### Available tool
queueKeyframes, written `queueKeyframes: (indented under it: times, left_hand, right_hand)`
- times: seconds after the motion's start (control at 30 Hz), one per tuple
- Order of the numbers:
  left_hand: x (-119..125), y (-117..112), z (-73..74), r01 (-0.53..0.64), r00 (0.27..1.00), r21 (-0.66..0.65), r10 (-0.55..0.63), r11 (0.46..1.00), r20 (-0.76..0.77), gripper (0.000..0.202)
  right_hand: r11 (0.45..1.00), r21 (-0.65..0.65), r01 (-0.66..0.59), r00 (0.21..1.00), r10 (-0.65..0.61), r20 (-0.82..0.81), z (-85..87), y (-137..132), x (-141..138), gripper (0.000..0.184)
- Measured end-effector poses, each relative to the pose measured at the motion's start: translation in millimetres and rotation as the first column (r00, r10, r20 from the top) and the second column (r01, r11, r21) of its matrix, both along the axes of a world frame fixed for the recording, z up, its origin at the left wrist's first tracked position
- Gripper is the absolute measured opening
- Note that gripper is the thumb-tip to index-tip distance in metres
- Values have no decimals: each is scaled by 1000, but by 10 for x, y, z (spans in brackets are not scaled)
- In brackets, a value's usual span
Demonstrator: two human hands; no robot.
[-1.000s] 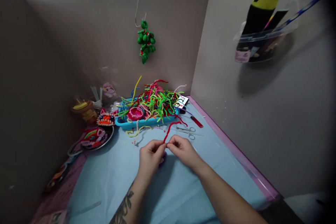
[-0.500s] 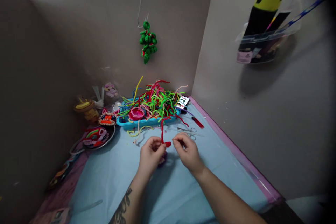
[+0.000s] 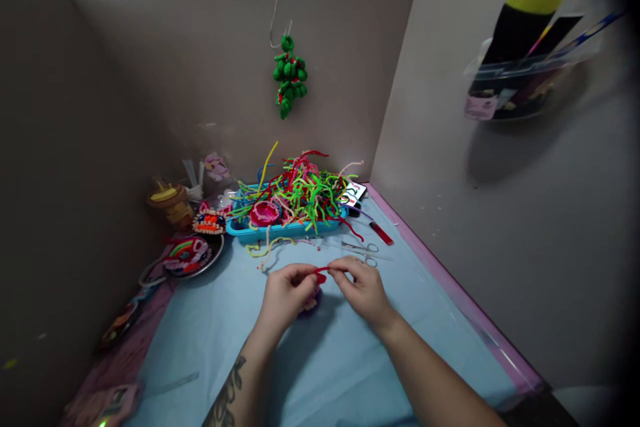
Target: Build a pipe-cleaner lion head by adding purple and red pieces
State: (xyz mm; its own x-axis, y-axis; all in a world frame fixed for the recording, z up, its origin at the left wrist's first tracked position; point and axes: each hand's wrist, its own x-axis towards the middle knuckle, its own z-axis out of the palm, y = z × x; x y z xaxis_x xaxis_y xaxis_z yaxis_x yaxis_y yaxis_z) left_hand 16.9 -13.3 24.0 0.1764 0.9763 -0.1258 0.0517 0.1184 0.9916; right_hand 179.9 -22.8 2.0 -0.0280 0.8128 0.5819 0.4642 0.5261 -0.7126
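A red pipe cleaner (image 3: 323, 270) stretches between my two hands above the table. My left hand (image 3: 287, 293) is closed on its left part, where a thicker red bent piece shows by the thumb. My right hand (image 3: 363, 290) pinches the strand between thumb and forefinger. Just below my left fingers sits a small purple and pale fuzzy piece (image 3: 311, 305), partly hidden; whether it is joined to the red piece I cannot tell. Scissors (image 3: 367, 248) lie on the blue cloth beyond my right hand.
A blue tray (image 3: 285, 233) heaped with coloured pipe cleaners stands at the back. On the left are a metal plate (image 3: 220, 255) with fuzzy pieces and a pot (image 3: 173, 203). Grey partitions (image 3: 210, 47) enclose the table. A red-handled tool (image 3: 381, 233) lies right.
My right hand has taken hold of the red pipe cleaner, which stood upright beside my left hand before. It now runs sideways between both hands. The view has shifted slightly.
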Motion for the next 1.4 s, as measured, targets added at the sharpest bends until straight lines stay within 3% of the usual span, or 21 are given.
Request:
queueKeyframes:
  times: [0.3,0.57,0.7,0.9,1.1,1.4]
  left_hand:
    - [-34,10,62,-168,983,72,162,983,92,21]
    - [-2,10,47,-21,996,-46,25,999,90,24]
    - [15,0,25,-25,996,-29,27,999,82,24]
    - [53,-27,90,-89,993,24,87,996,80,24]
    - [30,18,-10,98,977,-102,-76,990,201,40]
    - [51,3,-55,72,995,17,-73,997,72,29]
  right_hand:
    - [968,-235,-93,975,41,-217,3,-11,-97,9]
    - [962,-240,-131,973,78,-216,-17,13,-100,11]
    - [941,-297,-161,952,69,-298,1,24,-107,11]
    - [805,-448,-390,813,72,-578,-6,46,-101,21]
    - [762,-422,-491,675,27,-737,-41,57,-115,27]
    - [780,-432,-453,734,52,-677,-105,55,-134,21]
